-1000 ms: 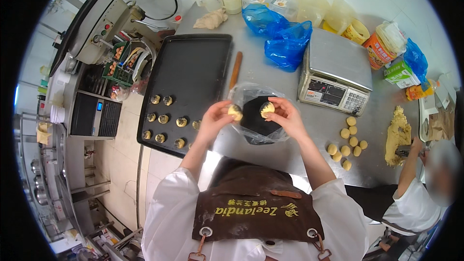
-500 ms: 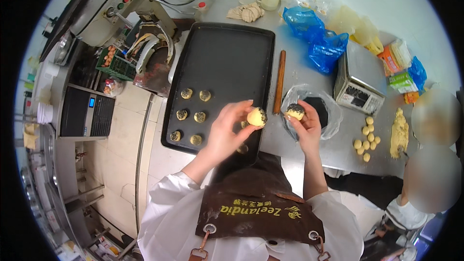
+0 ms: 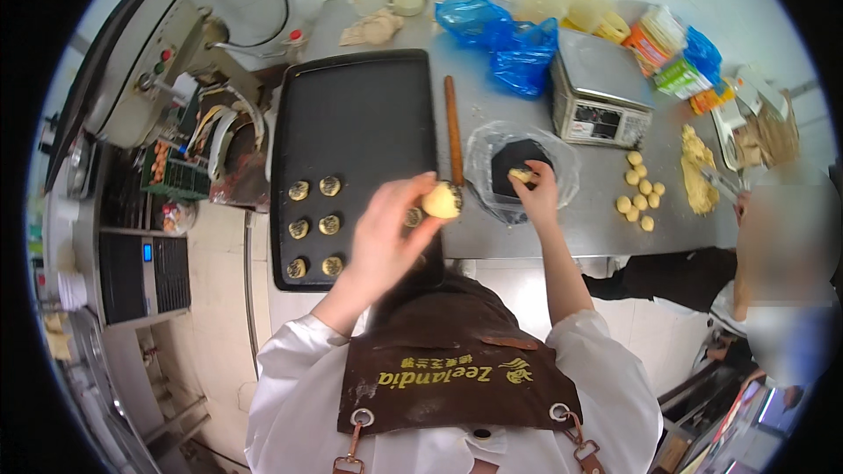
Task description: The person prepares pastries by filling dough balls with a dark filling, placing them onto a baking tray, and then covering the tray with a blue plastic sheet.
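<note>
The steel tabletop [image 3: 527,228] runs across the room, and the black baking tray [image 3: 360,132] lying on it is the thing to measure everything else against. Six small dark-topped dough pieces [image 3: 313,226] sit in two columns at the tray's near left corner, the rest of it bare. A wooden rolling pin [image 3: 453,127] lies just beside the tray's right edge, and further right of that stands a bowl lined with clear film [image 3: 520,167] holding dark filling, then a metal scale [image 3: 600,92], then a cluster of pale dough balls [image 3: 638,197] well to the tray's right. The left hand [image 3: 391,228] hovers over the tray's near right corner, its fingers curled around a pale dough ball [image 3: 442,201] held at the tips. The right hand [image 3: 536,197] reaches into the bowl, fingers pinching a small bit of dough [image 3: 522,176] against the filling. To my eye the held ball looks soft and lightly gripped; it could slip and land on the tray edge or the floor, or get squashed out of round if the fingers close harder. Compared with half a second ago, the left hand has carried its ball a little further toward the tray, and the right hand has gone down into the bowl.
</note>
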A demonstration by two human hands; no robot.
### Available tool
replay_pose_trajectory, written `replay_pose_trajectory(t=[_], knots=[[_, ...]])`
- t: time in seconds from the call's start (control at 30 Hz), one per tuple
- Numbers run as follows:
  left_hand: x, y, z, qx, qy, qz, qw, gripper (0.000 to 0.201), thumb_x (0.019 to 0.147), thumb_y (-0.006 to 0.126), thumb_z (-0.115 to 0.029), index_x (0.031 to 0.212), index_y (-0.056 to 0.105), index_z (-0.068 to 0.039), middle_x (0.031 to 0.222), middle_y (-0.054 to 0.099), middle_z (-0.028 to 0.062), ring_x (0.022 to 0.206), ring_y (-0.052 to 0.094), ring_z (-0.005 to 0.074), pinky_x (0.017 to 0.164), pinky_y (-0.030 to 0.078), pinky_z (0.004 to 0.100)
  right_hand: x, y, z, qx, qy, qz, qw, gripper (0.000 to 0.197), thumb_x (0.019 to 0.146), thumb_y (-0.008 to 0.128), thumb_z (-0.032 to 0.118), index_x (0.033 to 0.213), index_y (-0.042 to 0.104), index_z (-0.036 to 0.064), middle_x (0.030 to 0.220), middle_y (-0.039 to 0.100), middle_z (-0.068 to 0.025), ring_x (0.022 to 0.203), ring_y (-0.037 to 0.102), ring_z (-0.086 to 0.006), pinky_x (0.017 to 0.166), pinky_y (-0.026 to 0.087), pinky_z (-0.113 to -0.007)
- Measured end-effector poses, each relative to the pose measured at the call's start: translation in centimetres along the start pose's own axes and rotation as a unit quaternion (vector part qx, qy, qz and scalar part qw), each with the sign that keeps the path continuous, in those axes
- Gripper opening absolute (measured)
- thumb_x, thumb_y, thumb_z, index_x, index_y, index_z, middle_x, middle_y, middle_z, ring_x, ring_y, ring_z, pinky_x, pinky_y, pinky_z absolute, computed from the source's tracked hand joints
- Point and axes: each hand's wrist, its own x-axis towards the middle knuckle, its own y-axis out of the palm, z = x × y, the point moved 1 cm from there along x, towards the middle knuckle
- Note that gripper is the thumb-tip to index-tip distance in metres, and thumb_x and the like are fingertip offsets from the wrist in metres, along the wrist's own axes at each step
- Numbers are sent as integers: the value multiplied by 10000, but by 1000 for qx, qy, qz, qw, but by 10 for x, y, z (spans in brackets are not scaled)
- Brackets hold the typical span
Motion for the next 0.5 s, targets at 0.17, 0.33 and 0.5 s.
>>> replay_pose_trajectory(t=[0.17,0.33,0.5], knots=[[3,15,-12,11,-11,3,1000,533,798,835,-20,1278,603,10,1165,645,138,1028,715,231,878,619,324,-5,-27,17,-18,-58,-71,996,487,787,858,216,1170,642,8,1104,666,-121,982,653,-248,902,513,-370],[-1,27,-23,18,-15,-14,1000,542,801,828,-8,1292,597,4,1147,641,140,1037,713,234,889,617,331,-28,-91,-25,31,-65,-242,968,507,810,850,183,1207,590,3,1101,641,-97,959,612,-199,854,493,-325],[6,50,-34,-2,4,4,1000,535,801,820,17,1284,590,16,1159,639,143,1055,707,238,893,621,336,-48,-125,-134,-37,48,-321,945,518,796,863,197,1161,552,0,1084,600,-128,931,603,-210,836,494,-327]])
